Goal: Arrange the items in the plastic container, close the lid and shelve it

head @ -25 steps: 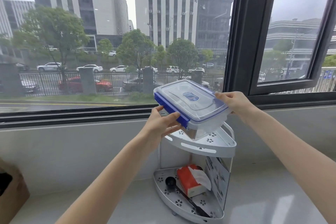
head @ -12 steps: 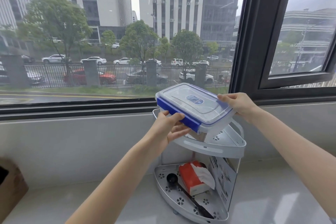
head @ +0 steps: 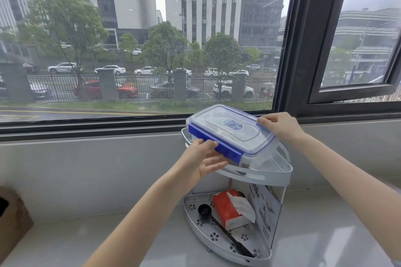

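A clear plastic container (head: 233,131) with a shut lid and blue clasps sits tilted on or just over the top tier of a white two-tier corner shelf (head: 280,174). My left hand (head: 204,158) grips its near blue clasp side from below. My right hand (head: 280,127) holds the far right corner of the lid. What is inside the container is hidden.
The shelf's lower tier (head: 195,221) holds a red tissue pack (head: 227,208) and a black scoop (head: 205,210). The shelf stands on a grey sill against the wall under a large window (head: 138,50). A cardboard box (head: 10,221) sits at far left.
Both hands have lowered the container toward the shelf's top tier, and it now lies flatter and closer to it.
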Tool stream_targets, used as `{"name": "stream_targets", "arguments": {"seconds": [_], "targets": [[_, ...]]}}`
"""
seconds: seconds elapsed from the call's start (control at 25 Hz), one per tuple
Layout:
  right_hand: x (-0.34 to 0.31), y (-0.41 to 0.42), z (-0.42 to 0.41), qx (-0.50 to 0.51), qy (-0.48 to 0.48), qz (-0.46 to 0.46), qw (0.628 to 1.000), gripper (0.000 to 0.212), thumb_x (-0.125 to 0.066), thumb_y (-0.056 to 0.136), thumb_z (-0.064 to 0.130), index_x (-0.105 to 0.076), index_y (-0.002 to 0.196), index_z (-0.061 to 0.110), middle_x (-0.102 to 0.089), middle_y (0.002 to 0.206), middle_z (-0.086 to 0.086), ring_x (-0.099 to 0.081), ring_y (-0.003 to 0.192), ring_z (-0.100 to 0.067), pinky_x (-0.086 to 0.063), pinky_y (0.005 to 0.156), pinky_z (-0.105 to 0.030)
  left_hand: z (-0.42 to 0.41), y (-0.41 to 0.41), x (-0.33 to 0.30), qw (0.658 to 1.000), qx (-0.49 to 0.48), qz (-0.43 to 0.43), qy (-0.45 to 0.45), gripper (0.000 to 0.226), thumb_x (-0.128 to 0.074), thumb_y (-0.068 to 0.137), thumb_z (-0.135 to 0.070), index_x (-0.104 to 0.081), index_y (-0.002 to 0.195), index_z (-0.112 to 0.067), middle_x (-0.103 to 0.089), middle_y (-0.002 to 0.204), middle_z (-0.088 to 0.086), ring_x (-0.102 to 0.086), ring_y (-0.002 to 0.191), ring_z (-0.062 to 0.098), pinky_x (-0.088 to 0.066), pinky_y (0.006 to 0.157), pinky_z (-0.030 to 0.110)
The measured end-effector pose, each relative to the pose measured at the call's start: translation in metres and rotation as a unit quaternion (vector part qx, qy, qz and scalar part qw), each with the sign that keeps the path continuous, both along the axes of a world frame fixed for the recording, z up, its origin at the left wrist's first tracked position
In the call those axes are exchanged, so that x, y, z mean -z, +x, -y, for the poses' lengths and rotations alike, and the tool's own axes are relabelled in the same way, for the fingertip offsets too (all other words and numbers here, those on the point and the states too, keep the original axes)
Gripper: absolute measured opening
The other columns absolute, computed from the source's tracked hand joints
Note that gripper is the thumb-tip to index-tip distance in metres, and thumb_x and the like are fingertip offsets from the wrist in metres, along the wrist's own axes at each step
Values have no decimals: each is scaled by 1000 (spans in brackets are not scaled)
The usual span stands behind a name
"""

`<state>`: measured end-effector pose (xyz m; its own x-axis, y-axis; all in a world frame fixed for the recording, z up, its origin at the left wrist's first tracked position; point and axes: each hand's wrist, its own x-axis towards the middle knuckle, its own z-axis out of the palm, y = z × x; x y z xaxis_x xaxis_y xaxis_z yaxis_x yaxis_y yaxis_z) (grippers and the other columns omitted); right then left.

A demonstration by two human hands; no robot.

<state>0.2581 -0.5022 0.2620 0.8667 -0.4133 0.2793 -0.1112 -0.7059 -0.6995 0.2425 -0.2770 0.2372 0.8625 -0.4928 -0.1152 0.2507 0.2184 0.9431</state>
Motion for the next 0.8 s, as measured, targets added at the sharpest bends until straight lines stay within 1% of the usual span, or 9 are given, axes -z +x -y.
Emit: {"name": "stream_targets", "arguments": {"seconds": [0.08,0.16,0.28,0.32,0.4,0.44,0.56,0.64,0.8], "targets": [[-2,-1,-4,7,-4,-3,1000,37,-52,90,32,-60,119,11,-62,125,-12,-51,118,-29,-38,99,-35,-5,0,-1,1000,11,0,10,31,-45,90,-8,-44,121,-5,-60,110,19,-64,87,26,-59,64,27],[-4,-2,-9,10,-6,-15,1000,42,-48,91,32,-51,129,12,-56,132,-13,-45,125,-31,-34,104,-37,-10,-2,-5,999,16,-5,28,24,-44,90,-9,-48,114,-7,-61,108,17,-64,88,24,-58,69,28],[-9,-2,-18,16,-41,-26,999,46,-45,92,29,-41,136,13,-48,140,-12,-40,130,-33,-32,107,-41,-15,-7,-8,993,13,26,117,14,-42,92,-11,-52,100,-16,-60,104,9,-60,96,23,-52,84,33],[-11,-2,-21,18,-70,-28,997,48,-45,92,27,-38,137,14,-45,142,-12,-39,130,-33,-33,108,-44,-16,-9,-10,988,12,49,143,17,-43,92,-12,-51,106,-17,-58,105,6,-59,100,22,-50,86,34],[-17,-4,-30,24,-115,-40,992,50,-44,92,24,-33,140,16,-40,146,-11,-37,132,-33,-32,109,-49,-20,-10,-15,984,7,80,161,40,-46,91,-14,-38,131,-14,-55,111,5,-57,103,20,-50,87,34],[-21,-7,-36,23,-122,-50,991,50,-44,92,24,-31,140,16,-38,147,-11,-35,133,-33,-32,109,-49,-23,-11,-18,983,7,87,162,47,-46,91,-15,-33,136,-13,-55,114,5,-58,103,19,-50,88,34],[-33,-13,-54,4,-155,-64,986,52,-43,93,24,-27,142,16,-34,149,-10,-33,135,-31,-32,109,-48,-36,-14,-32,978,1,110,175,49,-47,91,-15,-32,137,-14,-55,128,9,-58,101,16,-49,79,26],[-44,-20,-66,-1,-174,-52,983,52,-43,93,25,-27,142,17,-35,148,-10,-35,134,-31,-33,106,-47,-48,-15,-42,970,-14,144,196,47,-45,91,-15,-33,136,-14,-52,131,8,-56,101,15,-47,75,24],[-76,-38,-104,-4,-235,11,972,53,-43,93,27,-27,142,19,-34,149,-7,-31,137,-26,-24,111,-51,-79,-22,-66,923,-89,261,269,52,-43,91,-19,-26,140,-15,-46,137,8,-48,115,20,-41,98,33]]}}
